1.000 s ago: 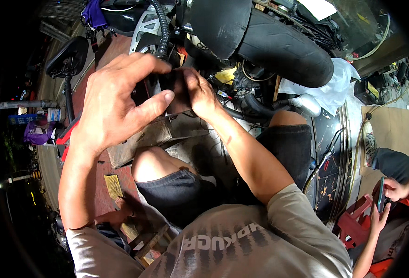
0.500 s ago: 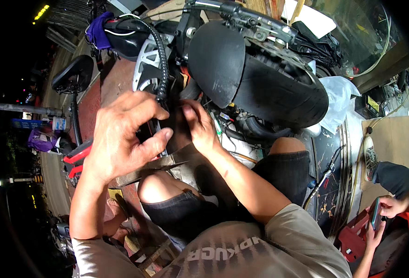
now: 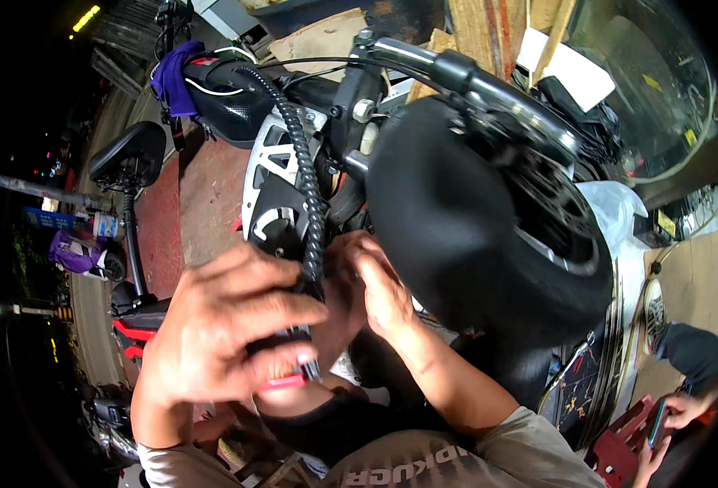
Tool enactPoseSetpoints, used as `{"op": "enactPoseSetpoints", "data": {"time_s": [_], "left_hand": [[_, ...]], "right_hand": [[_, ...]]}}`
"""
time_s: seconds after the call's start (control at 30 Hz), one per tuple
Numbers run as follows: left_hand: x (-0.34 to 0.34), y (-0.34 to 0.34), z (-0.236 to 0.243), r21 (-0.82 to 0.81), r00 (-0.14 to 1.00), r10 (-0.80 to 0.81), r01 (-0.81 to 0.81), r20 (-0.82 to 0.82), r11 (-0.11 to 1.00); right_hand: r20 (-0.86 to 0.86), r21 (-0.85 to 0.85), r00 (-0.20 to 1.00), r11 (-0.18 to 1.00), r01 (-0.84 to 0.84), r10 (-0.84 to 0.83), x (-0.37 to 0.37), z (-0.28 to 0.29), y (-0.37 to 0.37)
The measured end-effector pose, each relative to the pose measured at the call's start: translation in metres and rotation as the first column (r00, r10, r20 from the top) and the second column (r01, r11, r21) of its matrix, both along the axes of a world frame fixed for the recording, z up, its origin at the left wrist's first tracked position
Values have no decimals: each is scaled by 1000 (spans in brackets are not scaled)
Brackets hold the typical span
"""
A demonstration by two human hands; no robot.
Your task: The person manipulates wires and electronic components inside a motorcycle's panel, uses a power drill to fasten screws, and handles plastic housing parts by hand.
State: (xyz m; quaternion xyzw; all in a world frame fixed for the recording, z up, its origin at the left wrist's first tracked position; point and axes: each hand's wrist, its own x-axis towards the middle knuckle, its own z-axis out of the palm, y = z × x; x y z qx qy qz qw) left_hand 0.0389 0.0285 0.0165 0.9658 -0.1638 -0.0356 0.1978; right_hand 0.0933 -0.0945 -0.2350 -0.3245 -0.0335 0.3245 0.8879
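A scooter-like vehicle lies tipped before me, its front wheel [image 3: 570, 281] and smooth black fender [image 3: 432, 187] at centre right. A black spiral-wrapped cable [image 3: 302, 167] runs down past a silver cut-out frame plate [image 3: 276, 163]. Just left of the cable's lower end, my left hand [image 3: 221, 325] curls its fingers and thumb round a dark part; motion smears them. A red edge shows below its thumb. My right hand [image 3: 382, 285] is bent in beside the fender, right of the cable. Its fingers look curled, and what they touch is hidden.
A purple cloth [image 3: 178, 80] hangs at the far left near a black seat [image 3: 127, 153]. A clear plastic bag [image 3: 611, 211] lies behind the wheel. Wooden boards [image 3: 489, 37] stand at the back. At lower right another person's hands [image 3: 674, 419] hold a phone.
The wheel and fender have swung down toward me and right. Both hands have moved right, the left one also lower, its fingers nearer its thumb.
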Motion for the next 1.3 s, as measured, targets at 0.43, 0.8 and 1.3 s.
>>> {"op": "enactPoseSetpoints", "data": {"time_s": [0.43,0.8,1.3], "left_hand": [[-6,34,-10,-534,964,108,-225,-242,815],[9,30,1,-403,933,151,-282,-325,871],[9,36,0,-468,944,77,-228,-320,854]], "right_hand": [[306,-218,928,965,-147,211,32,48,-27],[797,-302,578,944,134,172,56,47,-30],[670,-330,579,885,-328,464,74,88,-53]]}}
